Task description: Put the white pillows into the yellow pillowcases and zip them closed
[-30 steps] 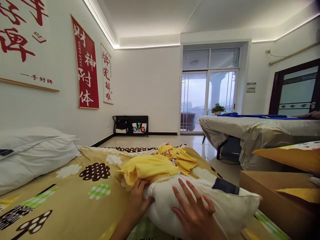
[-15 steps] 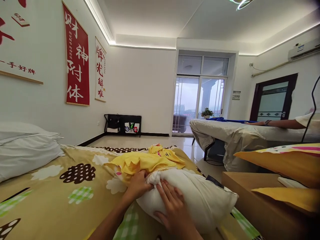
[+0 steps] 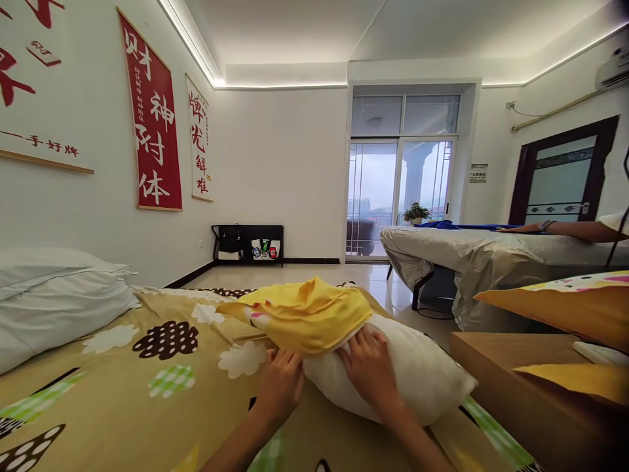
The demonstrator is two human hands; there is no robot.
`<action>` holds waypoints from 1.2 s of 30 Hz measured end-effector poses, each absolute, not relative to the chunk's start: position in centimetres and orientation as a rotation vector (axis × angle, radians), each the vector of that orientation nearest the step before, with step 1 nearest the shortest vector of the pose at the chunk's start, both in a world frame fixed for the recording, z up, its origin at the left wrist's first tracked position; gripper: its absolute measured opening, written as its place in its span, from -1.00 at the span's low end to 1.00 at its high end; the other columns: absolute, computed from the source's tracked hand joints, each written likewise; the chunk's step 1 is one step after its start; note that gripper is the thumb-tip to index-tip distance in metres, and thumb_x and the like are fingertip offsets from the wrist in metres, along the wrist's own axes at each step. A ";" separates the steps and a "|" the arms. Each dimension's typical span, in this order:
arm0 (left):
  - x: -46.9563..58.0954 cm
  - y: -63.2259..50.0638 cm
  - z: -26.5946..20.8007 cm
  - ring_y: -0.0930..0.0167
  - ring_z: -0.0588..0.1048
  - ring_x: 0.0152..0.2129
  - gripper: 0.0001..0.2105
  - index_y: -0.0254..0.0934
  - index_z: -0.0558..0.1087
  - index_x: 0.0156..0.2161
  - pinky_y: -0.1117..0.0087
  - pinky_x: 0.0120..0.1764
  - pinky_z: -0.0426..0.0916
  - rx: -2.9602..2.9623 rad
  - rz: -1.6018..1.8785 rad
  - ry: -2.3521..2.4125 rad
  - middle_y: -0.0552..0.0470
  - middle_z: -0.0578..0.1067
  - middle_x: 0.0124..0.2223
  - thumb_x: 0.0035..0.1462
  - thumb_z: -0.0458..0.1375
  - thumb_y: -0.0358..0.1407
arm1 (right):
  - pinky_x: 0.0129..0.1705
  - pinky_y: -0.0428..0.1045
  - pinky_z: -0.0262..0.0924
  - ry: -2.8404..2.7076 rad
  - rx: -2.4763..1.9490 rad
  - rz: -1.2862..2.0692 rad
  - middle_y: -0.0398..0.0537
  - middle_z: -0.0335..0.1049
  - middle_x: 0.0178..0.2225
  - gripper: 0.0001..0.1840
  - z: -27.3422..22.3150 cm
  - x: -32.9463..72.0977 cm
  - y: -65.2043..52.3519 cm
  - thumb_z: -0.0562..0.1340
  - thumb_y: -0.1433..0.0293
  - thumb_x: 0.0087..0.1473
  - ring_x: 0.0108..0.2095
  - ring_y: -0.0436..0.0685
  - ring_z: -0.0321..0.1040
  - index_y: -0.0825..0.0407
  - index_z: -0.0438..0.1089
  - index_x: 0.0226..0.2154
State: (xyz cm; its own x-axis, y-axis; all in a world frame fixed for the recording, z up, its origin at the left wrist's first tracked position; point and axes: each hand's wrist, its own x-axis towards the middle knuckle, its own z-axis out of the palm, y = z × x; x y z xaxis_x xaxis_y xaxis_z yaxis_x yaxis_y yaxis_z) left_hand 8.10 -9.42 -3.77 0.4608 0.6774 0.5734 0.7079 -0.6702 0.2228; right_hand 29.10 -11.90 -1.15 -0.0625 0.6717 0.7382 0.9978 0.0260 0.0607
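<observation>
A white pillow (image 3: 417, 373) lies on the patterned bedspread (image 3: 118, 406), its far left end inside a yellow pillowcase (image 3: 314, 314). My left hand (image 3: 282, 380) is closed on the near left edge of the pillowcase, beside the pillow. My right hand (image 3: 371, 364) rests over the pillow's top with its fingers curled at the pillowcase's open rim, gripping it. The rim runs between both hands. Some fingertips are hidden under the cloth.
Stacked white pillows (image 3: 63, 301) sit at the left. On the right, a cardboard box (image 3: 511, 373) stands with yellow pillows (image 3: 565, 298) on it. Behind is a plastic-covered table (image 3: 457, 246), where another person's arm (image 3: 570, 229) rests. A black rack (image 3: 250, 242) stands by the wall.
The yellow pillowcase has come over the pillow's far left end, where it was bunched beyond it before. Both hands have moved from the bare pillow's end to the pillowcase's rim, further apart.
</observation>
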 end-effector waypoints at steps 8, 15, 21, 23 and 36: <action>12.6 -8.3 -4.6 0.23 0.34 -0.16 -0.63 -0.32 0.27 0.02 0.19 -0.08 0.23 -2.206 -1.419 -0.787 -0.13 0.39 -0.11 0.06 0.02 -0.49 | 0.08 0.17 -0.07 -1.705 -1.437 -0.876 0.07 0.48 -0.21 -0.75 -3.1 29.8 -12.4 0.13 0.24 0.17 -0.08 0.25 0.32 0.05 0.41 -0.25; 12.4 -6.7 -5.2 0.34 0.34 -0.39 -0.81 -0.26 0.31 -0.31 0.34 -0.30 0.29 -1.981 -1.517 -0.749 0.01 0.38 -0.35 0.04 -0.01 -0.57 | 0.11 0.15 -0.04 -1.799 -1.189 -1.284 0.10 0.41 0.01 -0.54 -7.6 29.1 -15.1 0.15 0.27 0.10 0.04 0.28 0.29 0.06 0.33 0.05; 9.3 -7.2 -7.5 0.39 0.37 -0.37 -0.72 -0.25 0.31 -0.27 0.41 -0.30 0.33 -1.985 -1.656 -0.701 0.00 0.37 -0.32 0.02 -0.09 -0.64 | -0.09 0.30 0.13 -1.447 -1.435 -1.257 0.36 0.21 0.12 -0.05 -9.8 35.1 -17.9 0.15 0.01 0.07 0.03 0.57 0.26 0.07 -0.20 0.34; 9.2 -7.2 -7.7 0.40 0.38 -0.37 -0.71 -0.25 0.32 -0.25 0.40 -0.27 0.34 -1.929 -1.710 -0.587 0.00 0.37 -0.33 0.04 -0.09 -0.64 | -0.15 0.25 0.18 -1.546 -1.404 -1.223 0.34 0.31 0.03 0.00 -9.1 36.2 -17.5 0.15 -0.06 0.04 -0.08 0.50 0.36 0.05 -0.21 0.34; 9.4 -4.6 -0.9 0.40 0.46 -0.31 -0.78 -0.30 0.35 -0.13 0.41 -0.20 0.37 -1.895 -1.785 -0.634 -0.04 0.47 -0.29 0.17 -0.04 -0.53 | -0.18 0.09 0.31 -2.228 -1.506 -0.419 0.13 0.48 -0.07 -0.36 0.1 30.3 -13.4 0.11 0.14 0.18 -0.13 0.28 0.45 0.13 0.13 0.22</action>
